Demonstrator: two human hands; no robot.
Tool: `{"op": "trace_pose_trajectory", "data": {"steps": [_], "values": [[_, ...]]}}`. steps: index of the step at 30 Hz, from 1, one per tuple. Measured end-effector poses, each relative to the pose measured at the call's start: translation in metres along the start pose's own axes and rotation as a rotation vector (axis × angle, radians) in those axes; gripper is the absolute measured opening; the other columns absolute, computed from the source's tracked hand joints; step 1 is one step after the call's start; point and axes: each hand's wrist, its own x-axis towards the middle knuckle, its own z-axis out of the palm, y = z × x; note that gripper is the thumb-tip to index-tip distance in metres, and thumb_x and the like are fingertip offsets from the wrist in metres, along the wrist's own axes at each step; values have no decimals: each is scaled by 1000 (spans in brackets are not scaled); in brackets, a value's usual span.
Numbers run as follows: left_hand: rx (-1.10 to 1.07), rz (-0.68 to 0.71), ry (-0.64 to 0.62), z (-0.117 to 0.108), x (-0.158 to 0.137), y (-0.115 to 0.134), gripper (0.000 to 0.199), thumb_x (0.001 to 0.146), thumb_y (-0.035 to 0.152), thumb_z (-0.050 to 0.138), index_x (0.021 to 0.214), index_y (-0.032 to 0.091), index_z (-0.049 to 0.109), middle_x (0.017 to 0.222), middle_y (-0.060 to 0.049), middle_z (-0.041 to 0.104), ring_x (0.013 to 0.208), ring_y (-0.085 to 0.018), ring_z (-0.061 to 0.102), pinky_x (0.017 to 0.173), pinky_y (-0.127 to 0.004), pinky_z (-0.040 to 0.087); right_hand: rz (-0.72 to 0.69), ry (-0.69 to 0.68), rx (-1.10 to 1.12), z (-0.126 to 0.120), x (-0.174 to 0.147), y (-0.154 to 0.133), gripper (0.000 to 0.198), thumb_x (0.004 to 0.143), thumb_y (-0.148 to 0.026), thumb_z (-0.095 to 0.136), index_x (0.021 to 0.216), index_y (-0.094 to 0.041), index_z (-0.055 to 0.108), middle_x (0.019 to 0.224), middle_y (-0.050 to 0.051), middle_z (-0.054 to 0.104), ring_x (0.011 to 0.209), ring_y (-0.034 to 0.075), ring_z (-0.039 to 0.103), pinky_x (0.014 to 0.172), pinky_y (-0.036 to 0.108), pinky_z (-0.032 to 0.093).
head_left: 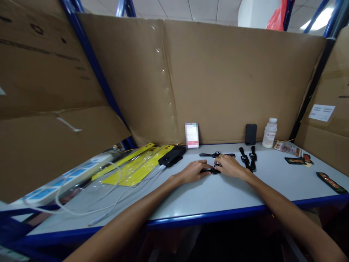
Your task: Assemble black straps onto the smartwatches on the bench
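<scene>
On the grey tabletop both my hands are at a black spokeshave (216, 171), a two-handled tool with a small middle body. My left hand (195, 171) has its fingers closed on the left handle. My right hand (230, 166) pinches at the middle body from above and hides the right handle. Just behind it lies a second spokeshave (209, 155), partly covered by my right hand. To the right, two more black spokeshaves (244, 157) (253, 156) lie lengthwise side by side.
A lit phone (192, 136), a dark phone (251, 134) and a white bottle (269, 134) stand along the cardboard back wall (231, 80). Yellow packaging (131, 176), a black power bank (170, 156), white cables and a power strip (68, 178) fill the left. Small dark packets (331, 182) lie right.
</scene>
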Motion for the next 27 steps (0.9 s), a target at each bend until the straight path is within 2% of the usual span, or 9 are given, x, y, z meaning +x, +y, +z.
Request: {"op": "trace_pose_trajectory", "data": {"steps": [5,11,16,19,22,24,27], "values": [[-1,9,8,-1,0,1,28,100,29,59,124,26,74,99,-5,67,85,-20,66,74,-27,45,-5,-54,-54,-2,-1,-2,20,101,-26,60,106,-18,76,110,15,74,95,26,70,72,32,39],[18,29,13,0,0,-2,26,100,29,59,120,26,76,94,-4,65,83,-20,65,73,-27,46,-50,-23,-25,0,0,-2,19,101,-24,59,109,-18,76,112,13,74,97,24,69,74,30,40],[-4,14,64,3,0,-3,21,99,28,63,114,25,78,96,-4,69,87,-19,67,78,-28,48,61,11,-5,1,1,1,22,99,-33,64,112,-18,75,105,12,75,95,26,70,73,30,41],[-6,6,76,3,0,-3,19,98,27,65,111,24,79,98,-5,71,89,-20,68,80,-28,48,-19,7,-1,0,1,3,18,99,-23,62,109,-21,77,106,11,75,96,25,70,74,30,40],[-2,7,74,3,0,-3,19,98,27,64,111,24,78,98,-4,71,88,-20,68,79,-28,48,-84,14,26,-1,1,3,27,95,-11,61,111,-25,78,109,9,75,100,24,69,77,29,40],[-2,13,77,3,0,-3,19,99,27,64,111,24,78,98,-4,70,87,-19,67,78,-28,48,-76,14,47,-2,1,2,34,92,-7,60,114,-26,78,109,8,75,102,24,69,79,29,40],[-4,17,80,4,0,-4,19,100,27,63,110,23,78,98,-5,71,87,-19,68,78,-28,48,6,11,65,-2,2,0,34,92,-11,62,122,-22,75,109,9,76,103,25,69,79,29,42]]}}
